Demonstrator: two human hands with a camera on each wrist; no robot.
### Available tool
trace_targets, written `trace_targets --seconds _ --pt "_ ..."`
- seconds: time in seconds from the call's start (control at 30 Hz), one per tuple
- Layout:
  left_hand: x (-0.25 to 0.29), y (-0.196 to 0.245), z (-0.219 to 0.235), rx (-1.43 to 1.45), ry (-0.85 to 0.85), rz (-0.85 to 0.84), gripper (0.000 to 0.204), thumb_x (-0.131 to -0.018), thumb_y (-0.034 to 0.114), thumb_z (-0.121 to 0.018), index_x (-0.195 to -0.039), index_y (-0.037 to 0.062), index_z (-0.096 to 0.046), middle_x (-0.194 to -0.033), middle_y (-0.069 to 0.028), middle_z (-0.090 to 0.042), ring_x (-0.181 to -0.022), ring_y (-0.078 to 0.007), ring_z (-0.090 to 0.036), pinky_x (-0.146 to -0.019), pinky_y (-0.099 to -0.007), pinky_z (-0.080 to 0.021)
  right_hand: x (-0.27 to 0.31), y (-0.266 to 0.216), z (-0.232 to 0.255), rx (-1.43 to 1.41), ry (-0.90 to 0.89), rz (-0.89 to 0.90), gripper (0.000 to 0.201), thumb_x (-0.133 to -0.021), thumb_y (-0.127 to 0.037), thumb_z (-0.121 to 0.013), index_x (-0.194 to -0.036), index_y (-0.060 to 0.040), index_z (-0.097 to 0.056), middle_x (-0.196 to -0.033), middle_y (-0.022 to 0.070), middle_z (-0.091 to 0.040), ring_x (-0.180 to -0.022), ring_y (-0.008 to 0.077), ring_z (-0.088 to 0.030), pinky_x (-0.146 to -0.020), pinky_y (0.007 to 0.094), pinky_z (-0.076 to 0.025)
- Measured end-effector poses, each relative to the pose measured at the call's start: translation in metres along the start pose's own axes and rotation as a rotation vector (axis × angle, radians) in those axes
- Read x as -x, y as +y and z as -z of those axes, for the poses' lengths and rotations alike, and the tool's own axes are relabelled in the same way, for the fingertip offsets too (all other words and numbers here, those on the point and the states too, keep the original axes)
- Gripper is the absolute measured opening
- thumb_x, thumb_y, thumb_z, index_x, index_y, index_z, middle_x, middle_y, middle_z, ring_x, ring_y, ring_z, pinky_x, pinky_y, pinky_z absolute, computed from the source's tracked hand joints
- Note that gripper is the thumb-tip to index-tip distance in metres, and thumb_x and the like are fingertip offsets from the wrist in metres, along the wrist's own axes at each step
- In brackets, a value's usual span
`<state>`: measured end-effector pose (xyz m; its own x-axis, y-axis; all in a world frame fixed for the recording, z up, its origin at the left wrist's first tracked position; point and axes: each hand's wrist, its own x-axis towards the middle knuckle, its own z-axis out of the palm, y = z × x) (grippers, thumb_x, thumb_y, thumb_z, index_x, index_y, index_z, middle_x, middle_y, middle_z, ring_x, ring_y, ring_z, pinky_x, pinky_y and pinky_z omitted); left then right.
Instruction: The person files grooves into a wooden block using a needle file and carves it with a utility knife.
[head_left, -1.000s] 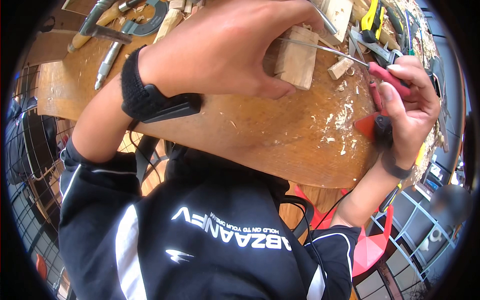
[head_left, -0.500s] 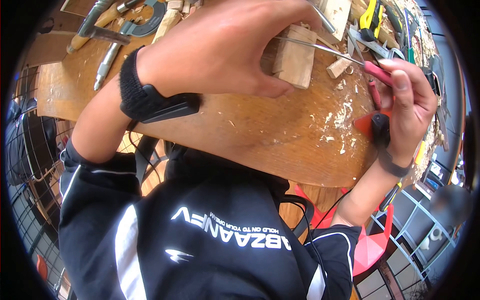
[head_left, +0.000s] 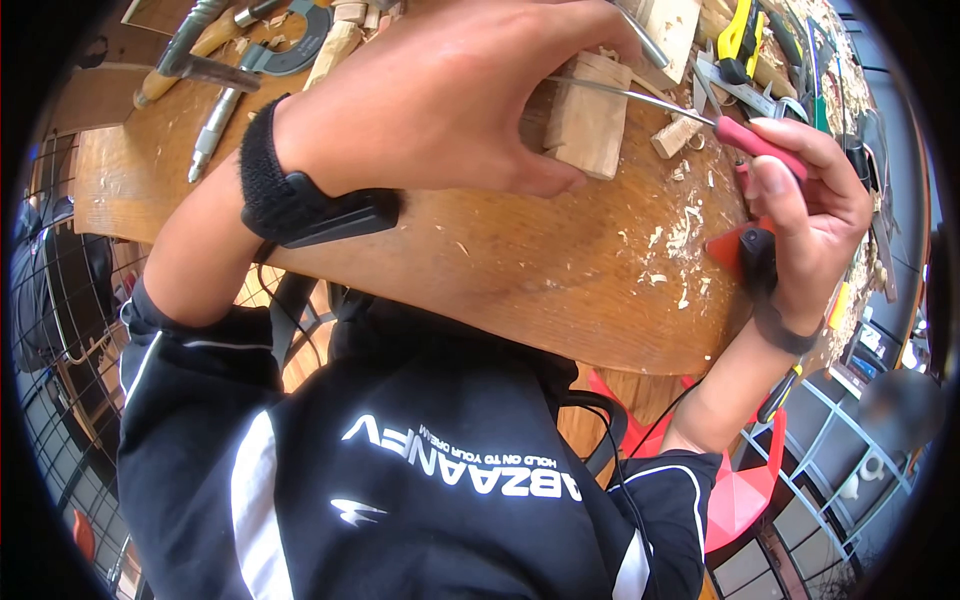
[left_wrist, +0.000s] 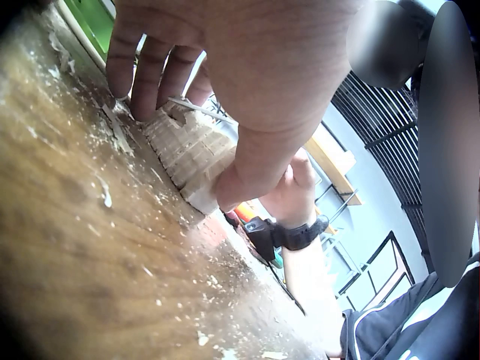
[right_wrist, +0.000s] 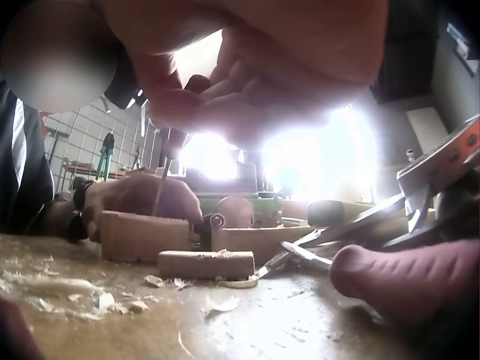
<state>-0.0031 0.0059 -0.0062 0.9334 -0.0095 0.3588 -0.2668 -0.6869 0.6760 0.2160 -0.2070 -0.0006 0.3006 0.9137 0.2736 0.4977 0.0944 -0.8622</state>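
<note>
In the head view the left hand (head_left: 430,110) grips a pale wooden block (head_left: 590,125) on the tabletop, thumb on the near side. The left wrist view shows its fingers bent around the far side of the notched block (left_wrist: 195,150). The right hand (head_left: 825,215) pinches the pink handle (head_left: 750,140) of a thin metal tool between thumb and fingers. Its shaft (head_left: 640,97) runs left across the block's top; the left hand hides the tip in the head view. In the right wrist view the shaft (right_wrist: 163,180) slants down to the block (right_wrist: 145,236).
A small wood piece (head_left: 677,133) and shavings (head_left: 683,235) lie right of the block. Behind are a yellow cutter (head_left: 738,45), calipers and more wood. A hammer (head_left: 210,68) and a micrometer (head_left: 300,45) are at the left. A second pink handle (right_wrist: 405,277) lies near the right hand.
The right hand and the tool's pink handle have shifted slightly left, toward the block. The left hand and the block have barely moved.
</note>
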Motion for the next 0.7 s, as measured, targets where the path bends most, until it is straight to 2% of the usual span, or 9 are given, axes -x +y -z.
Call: trace_targets --seconds 0.07,0.1,0.17,0.23,0.37,0.47,0.53,0.63,0.7 --pt "-0.005 0.008 0.003 0.050 -0.091 0.224 0.072 -0.075 0.019 -0.088 -0.133 -0.0014 -0.050 -0.116 -0.0219 -0.058 -0.104 -0.0337 -0.062 -0.088 -0.0395 -0.054 0.003 0.000 0.007 -0.081 0.083 -0.030 0.023 -0.093 -0.008 -0.075 -0.113 0.0032 -0.072 -0.091 0.0071 -0.075 -0.070 0.0046 -0.060 -0.060 0.0181 -0.044" --pt "-0.003 0.005 0.002 0.051 -0.091 0.225 0.072 -0.075 0.019 -0.088 -0.133 -0.0014 -0.050 -0.116 -0.0219 -0.058 -0.104 -0.0337 -0.062 -0.088 -0.0395 -0.054 0.000 0.007 0.007 -0.018 0.185 -0.002 0.023 -0.093 -0.008 -0.075 -0.114 0.0024 -0.073 -0.082 0.0040 -0.073 -0.065 0.0030 -0.057 -0.055 0.0171 -0.040" --pt "0.001 -0.002 -0.001 -0.044 -0.001 -0.002 0.072 -0.075 0.019 -0.088 -0.133 -0.0009 -0.050 -0.115 -0.0215 -0.058 -0.104 -0.0339 -0.061 -0.088 -0.0399 -0.054 0.002 0.005 0.006 -0.039 0.145 -0.009 0.023 -0.093 -0.009 -0.075 -0.113 0.0025 -0.072 -0.081 0.0033 -0.072 -0.064 0.0030 -0.057 -0.055 0.0170 -0.040" --pt "0.001 0.001 0.000 -0.029 -0.006 0.020 0.072 -0.075 0.019 -0.088 -0.133 -0.0008 -0.050 -0.115 -0.0214 -0.058 -0.104 -0.0342 -0.061 -0.088 -0.0401 -0.054 -0.003 0.003 -0.002 0.046 0.099 0.060 0.021 -0.094 -0.009 -0.075 -0.111 0.0025 -0.072 -0.081 0.0022 -0.070 -0.065 0.0033 -0.057 -0.056 0.0172 -0.040" --pt "0.003 0.000 0.000 0.021 -0.008 0.035 0.072 -0.075 0.019 -0.089 -0.132 -0.0007 -0.050 -0.114 -0.0211 -0.058 -0.104 -0.0345 -0.061 -0.088 -0.0404 -0.053 0.004 0.000 0.005 -0.111 0.127 -0.034 0.015 -0.093 -0.004 -0.073 -0.106 0.0021 -0.072 -0.091 0.0040 -0.070 -0.068 0.0034 -0.056 -0.059 0.0187 -0.042" --pt "0.001 0.000 0.001 -0.041 -0.030 0.045 0.072 -0.075 0.020 -0.089 -0.132 -0.0008 -0.050 -0.115 -0.0209 -0.059 -0.105 -0.0345 -0.061 -0.088 -0.0404 -0.053 -0.002 0.003 0.001 -0.131 0.098 0.061 0.012 -0.092 -0.002 -0.072 -0.104 0.0019 -0.071 -0.088 0.0033 -0.071 -0.067 0.0032 -0.056 -0.062 0.0191 -0.044" --pt "0.000 0.000 0.001 -0.010 -0.026 0.050 0.072 -0.075 0.020 -0.089 -0.132 -0.0007 -0.050 -0.116 -0.0210 -0.059 -0.106 -0.0346 -0.062 -0.089 -0.0406 -0.053 -0.001 -0.003 -0.004 -0.033 0.025 0.020 0.011 -0.093 -0.002 -0.072 -0.103 0.0023 -0.071 -0.092 0.0041 -0.070 -0.069 0.0034 -0.056 -0.068 0.0190 -0.045" --pt "0.001 -0.001 -0.001 -0.010 -0.012 0.054 0.072 -0.075 0.021 -0.089 -0.132 -0.0003 -0.050 -0.117 -0.0214 -0.059 -0.106 -0.0350 -0.062 -0.090 -0.0407 -0.053 0.001 0.001 0.001 -0.011 0.048 0.040 0.012 -0.092 -0.002 -0.072 -0.103 0.0028 -0.071 -0.092 0.0052 -0.071 -0.073 0.0045 -0.058 -0.069 0.0192 -0.045" --pt "-0.002 -0.001 -0.001 -0.042 -0.002 0.039 0.073 -0.075 0.021 -0.089 -0.133 0.0000 -0.050 -0.117 -0.0216 -0.059 -0.106 -0.0352 -0.062 -0.090 -0.0406 -0.053 0.002 0.001 0.005 -0.105 0.137 0.016 0.016 -0.094 -0.009 -0.071 -0.105 0.0025 -0.070 -0.089 0.0050 -0.070 -0.067 0.0035 -0.055 -0.063 0.0191 -0.042"
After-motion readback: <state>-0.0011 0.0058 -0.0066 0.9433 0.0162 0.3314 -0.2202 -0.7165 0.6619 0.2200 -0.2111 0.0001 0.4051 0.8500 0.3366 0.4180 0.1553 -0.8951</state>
